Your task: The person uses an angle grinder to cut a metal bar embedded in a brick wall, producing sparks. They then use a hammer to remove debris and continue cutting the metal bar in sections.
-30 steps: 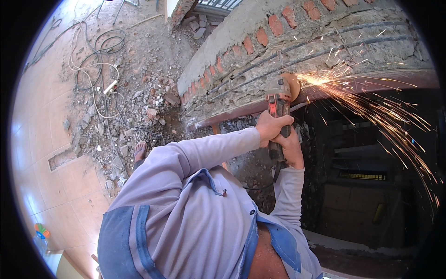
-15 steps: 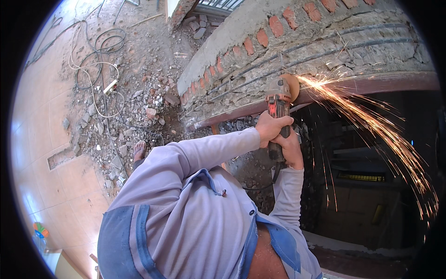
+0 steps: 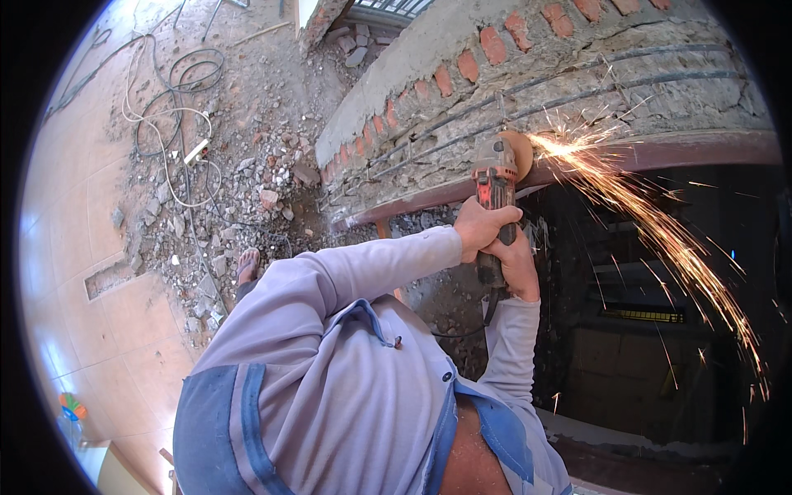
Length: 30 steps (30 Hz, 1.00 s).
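Head, two hands (image 3: 476, 229), one grinder (image 3: 496, 188), sparks (image 3: 571, 152) uncountable

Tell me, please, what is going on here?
A person holds a grinder in both bare hands: the left hand on its body, the right hand farther back. Its disc is at broken concrete with exposed steel bars, and sparks fly off to the right. Exactly what the disc touches is hard to see. Rubble lies over the floor on the left.
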Tool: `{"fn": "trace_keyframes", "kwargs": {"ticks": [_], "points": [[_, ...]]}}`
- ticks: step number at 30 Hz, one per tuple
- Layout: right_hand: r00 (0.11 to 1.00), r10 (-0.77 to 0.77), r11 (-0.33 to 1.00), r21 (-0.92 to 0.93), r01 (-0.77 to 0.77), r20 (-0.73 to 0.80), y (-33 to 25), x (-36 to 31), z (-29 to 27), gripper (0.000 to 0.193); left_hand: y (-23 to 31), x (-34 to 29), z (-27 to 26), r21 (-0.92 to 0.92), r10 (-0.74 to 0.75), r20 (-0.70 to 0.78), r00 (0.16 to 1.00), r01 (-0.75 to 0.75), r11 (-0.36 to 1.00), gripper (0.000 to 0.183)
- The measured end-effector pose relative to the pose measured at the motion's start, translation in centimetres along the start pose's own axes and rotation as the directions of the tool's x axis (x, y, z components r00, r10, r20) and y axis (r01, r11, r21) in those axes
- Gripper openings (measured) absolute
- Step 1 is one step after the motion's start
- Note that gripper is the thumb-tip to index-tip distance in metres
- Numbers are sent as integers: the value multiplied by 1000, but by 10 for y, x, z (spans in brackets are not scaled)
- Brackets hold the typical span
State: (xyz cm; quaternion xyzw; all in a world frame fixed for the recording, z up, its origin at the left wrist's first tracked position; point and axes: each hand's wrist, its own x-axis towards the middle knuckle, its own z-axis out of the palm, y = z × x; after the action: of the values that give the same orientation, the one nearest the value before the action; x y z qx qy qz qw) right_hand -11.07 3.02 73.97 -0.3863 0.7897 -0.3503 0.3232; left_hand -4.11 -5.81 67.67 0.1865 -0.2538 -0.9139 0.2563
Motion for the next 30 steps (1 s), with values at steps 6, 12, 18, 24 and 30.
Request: {"fn": "trace_keyframes", "kwargs": {"ticks": [6, 12, 18, 24, 30], "points": [[1000, -9, 1000, -22, 9, -5, 1, 1, -1, 52, 1, 0, -1, 12, -10, -4, 1000, 10, 1000, 18], [1000, -5, 999, -36, 5, 0, 1, 1, -2, 52, 1, 1, -1, 18, -21, -15, 1000, 21, 1000, 18], [1000, -6, 1000, -19, 6, 13, 0, 0, -1, 51, -3, 2, 0, 0, -5, -24, 1000, 5, 1000, 18], [1000, -15, 999, -34, 15, 16, 1, 1, -2, 50, -4, 4, 0, 5, -13, -39, 999, 13, 1000, 19], [1000, -3, 999, -34, 4, 16, 3, 1, -3, 50, -3, 3, -1, -16, -17, 9, 1000, 17, 1000, 19]]}}
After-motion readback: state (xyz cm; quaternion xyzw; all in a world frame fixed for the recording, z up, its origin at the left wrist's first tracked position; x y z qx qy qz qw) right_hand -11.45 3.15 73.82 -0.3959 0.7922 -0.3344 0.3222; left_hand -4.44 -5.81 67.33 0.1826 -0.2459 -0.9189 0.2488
